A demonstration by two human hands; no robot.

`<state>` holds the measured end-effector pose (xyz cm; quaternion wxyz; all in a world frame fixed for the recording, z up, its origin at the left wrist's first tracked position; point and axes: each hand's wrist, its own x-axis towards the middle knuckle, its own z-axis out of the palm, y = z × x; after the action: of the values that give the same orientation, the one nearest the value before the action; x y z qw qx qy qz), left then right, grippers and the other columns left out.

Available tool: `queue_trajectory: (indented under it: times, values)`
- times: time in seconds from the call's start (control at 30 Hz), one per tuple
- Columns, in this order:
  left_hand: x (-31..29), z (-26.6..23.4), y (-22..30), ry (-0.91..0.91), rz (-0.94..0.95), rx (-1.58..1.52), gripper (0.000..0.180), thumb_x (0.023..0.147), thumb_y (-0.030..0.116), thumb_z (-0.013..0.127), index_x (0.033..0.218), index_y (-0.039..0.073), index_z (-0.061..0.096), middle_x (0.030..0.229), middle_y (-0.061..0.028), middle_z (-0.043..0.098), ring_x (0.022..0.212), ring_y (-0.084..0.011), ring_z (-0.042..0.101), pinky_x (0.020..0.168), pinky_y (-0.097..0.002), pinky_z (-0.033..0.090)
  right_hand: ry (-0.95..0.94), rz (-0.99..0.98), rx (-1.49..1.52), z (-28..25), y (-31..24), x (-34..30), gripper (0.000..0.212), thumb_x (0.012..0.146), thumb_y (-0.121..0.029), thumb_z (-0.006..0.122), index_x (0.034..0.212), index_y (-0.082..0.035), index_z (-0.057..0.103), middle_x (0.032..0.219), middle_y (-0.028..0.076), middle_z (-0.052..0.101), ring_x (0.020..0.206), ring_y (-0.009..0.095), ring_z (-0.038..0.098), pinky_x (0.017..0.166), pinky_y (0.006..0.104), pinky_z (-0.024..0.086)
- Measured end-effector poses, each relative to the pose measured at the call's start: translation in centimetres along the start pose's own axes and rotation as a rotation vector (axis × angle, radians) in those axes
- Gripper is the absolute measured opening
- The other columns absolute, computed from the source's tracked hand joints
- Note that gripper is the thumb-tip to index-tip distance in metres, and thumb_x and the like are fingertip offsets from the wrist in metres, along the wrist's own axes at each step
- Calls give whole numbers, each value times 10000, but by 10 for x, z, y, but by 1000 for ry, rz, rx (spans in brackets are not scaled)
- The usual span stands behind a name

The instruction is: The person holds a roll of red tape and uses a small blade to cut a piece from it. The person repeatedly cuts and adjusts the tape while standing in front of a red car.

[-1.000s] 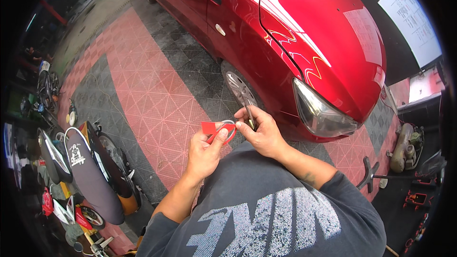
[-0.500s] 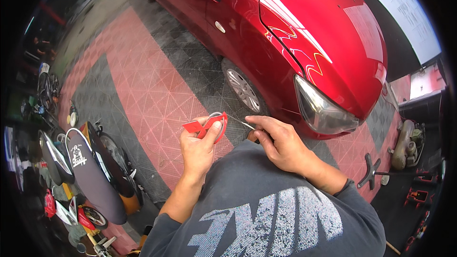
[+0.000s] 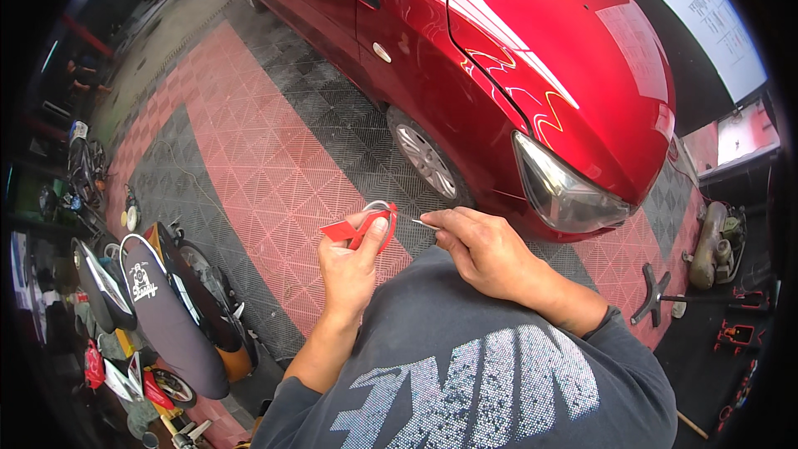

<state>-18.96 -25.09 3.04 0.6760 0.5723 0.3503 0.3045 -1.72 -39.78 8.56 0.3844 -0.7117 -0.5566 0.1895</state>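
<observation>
My left hand (image 3: 349, 270) holds up a small red ring-shaped roll with a flat red tab (image 3: 366, 229), gripped between thumb and fingers at chest height. My right hand (image 3: 486, 254) is a short way to its right, fingers pinched on the end of a thin pale strip (image 3: 426, 223) that points back toward the roll. Whether the strip reaches the roll is too fine to tell. Both hands hover above my grey printed shirt, in front of a red car's front wheel (image 3: 424, 158).
A red car (image 3: 515, 58) fills the upper right, its headlight (image 3: 565, 191) just beyond my right hand. The floor is red and grey grid tiles (image 3: 249, 166). A parked scooter (image 3: 166, 308) and clutter stand at lower left. A black stand (image 3: 652, 295) and tools lie at right.
My hands were together on the red roll; my right hand has drawn away to the right, pinching the thin strip. My left hand kept the roll and rose slightly.
</observation>
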Motion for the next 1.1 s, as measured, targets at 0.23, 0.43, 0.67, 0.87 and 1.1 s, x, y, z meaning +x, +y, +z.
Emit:
queue_trajectory:
  times: [0.23,0.43,0.67,0.87,1.1]
  values:
    - [1,4,6,10,68,35,204,1034,144,758,1143,-28,779,1003,-40,760,894,-100,677,830,-268,534,1,1,-5,0,0,2,267,992,-17,668,1255,1,712,1084,202,759,933,385,765,813,434,635]
    - [3,2,4,28,106,130,200,1030,141,764,1125,-34,777,1029,-59,752,919,-117,683,843,-280,539,41,-26,2,10,2,9,257,994,-7,657,1246,16,705,1067,214,754,931,403,757,806,459,624]
    - [5,2,8,48,108,64,199,1033,148,765,1135,-22,783,1000,-39,746,885,-99,667,813,-266,531,41,-49,88,18,5,26,250,1006,-24,619,1241,32,685,1003,248,736,897,431,738,804,481,602]
    - [9,-3,1,65,-11,-130,207,1033,144,761,1147,-28,775,983,-37,737,878,-88,645,813,-256,516,-8,244,469,-1,-4,29,239,1063,-93,606,1267,23,654,920,170,734,826,269,744,766,390,580]
    - [14,-8,-1,18,-222,-413,136,1068,158,681,1101,35,728,973,-50,737,871,-121,693,765,-277,573,28,117,343,2,10,25,241,1062,-115,658,1268,10,667,946,142,753,866,232,755,793,381,595]
